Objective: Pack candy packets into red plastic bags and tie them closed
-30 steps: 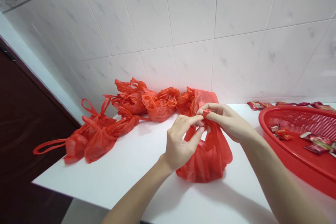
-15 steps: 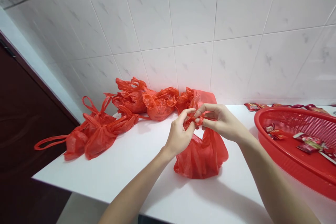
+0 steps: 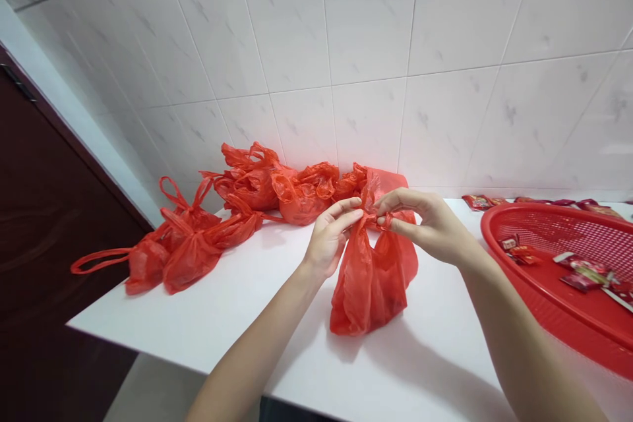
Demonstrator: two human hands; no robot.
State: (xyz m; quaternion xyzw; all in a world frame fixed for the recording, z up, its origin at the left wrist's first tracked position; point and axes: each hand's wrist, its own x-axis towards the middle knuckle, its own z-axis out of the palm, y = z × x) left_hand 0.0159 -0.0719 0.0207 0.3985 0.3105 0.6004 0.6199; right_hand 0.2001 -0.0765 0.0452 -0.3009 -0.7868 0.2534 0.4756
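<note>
A red plastic bag (image 3: 368, 290) stands on the white table in front of me, its top gathered between my hands. My left hand (image 3: 330, 236) pinches the gathered top from the left with thumb and fingers. From the right, my right hand (image 3: 428, 225) pinches a twisted handle of the same bag close to my left fingertips. The bag's body hangs below in folds, with its base at the table; what it holds cannot be made out.
Several filled red bags (image 3: 190, 257) lie at the left and along the tiled wall (image 3: 366, 26). At the right is a red mesh basket (image 3: 558, 303) with small packets inside; more packets (image 3: 482, 202) lie behind it. The white table (image 3: 237, 316) has its edge near me.
The held bag has been drawn up taller and narrower and has turned slightly. My fingers have separated a little, with the gathered top stretched between them. The view has shifted slightly.
</note>
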